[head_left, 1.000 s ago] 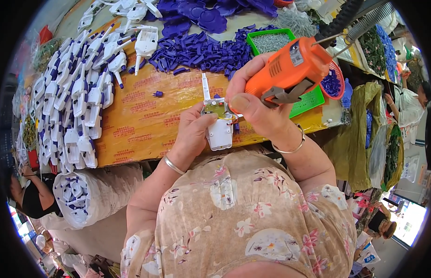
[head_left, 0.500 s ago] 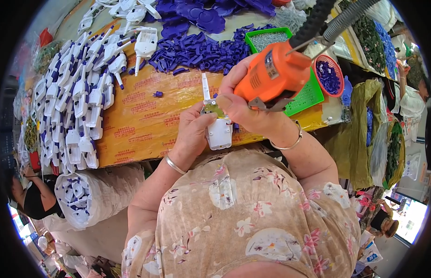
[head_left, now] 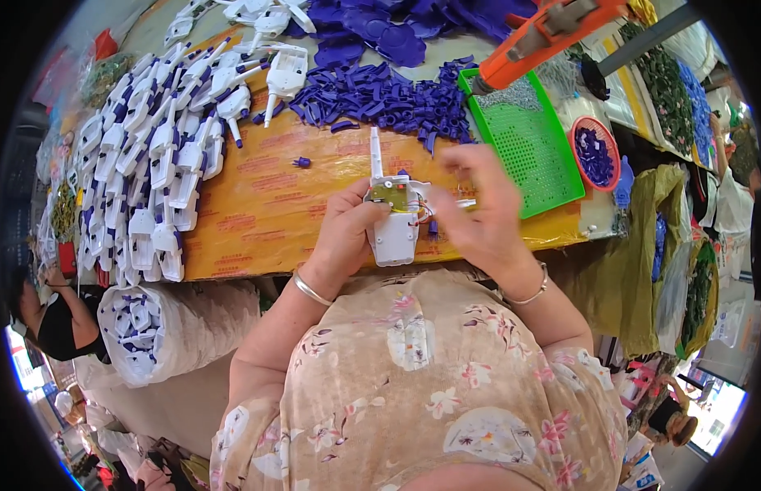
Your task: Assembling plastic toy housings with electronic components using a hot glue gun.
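Observation:
My left hand [head_left: 347, 225] grips a white plastic housing [head_left: 394, 240] by its left side, low over the front edge of the table. The housing is flat, with a narrow stem pointing away from me. A green circuit board [head_left: 391, 196] with thin wires lies in its upper part. Just right of it is my right hand [head_left: 491, 217], its fingers smeared by motion, so I cannot tell whether they hold anything. Above the table, at the upper right, hangs an orange power screwdriver [head_left: 532, 51], apart from both hands.
A green perforated tray [head_left: 532, 168] holds small screws at its far end. Right of it stands a red basket [head_left: 616, 151] of purple parts. Purple pieces [head_left: 380, 98] are heaped at the back, white-and-purple assemblies [head_left: 155, 164] at left. A filled sack [head_left: 171, 327] leans by the table.
My right hand has let go of the orange screwdriver, which has swung up and away. That hand has come lower, beside the housing. My left hand still holds the housing.

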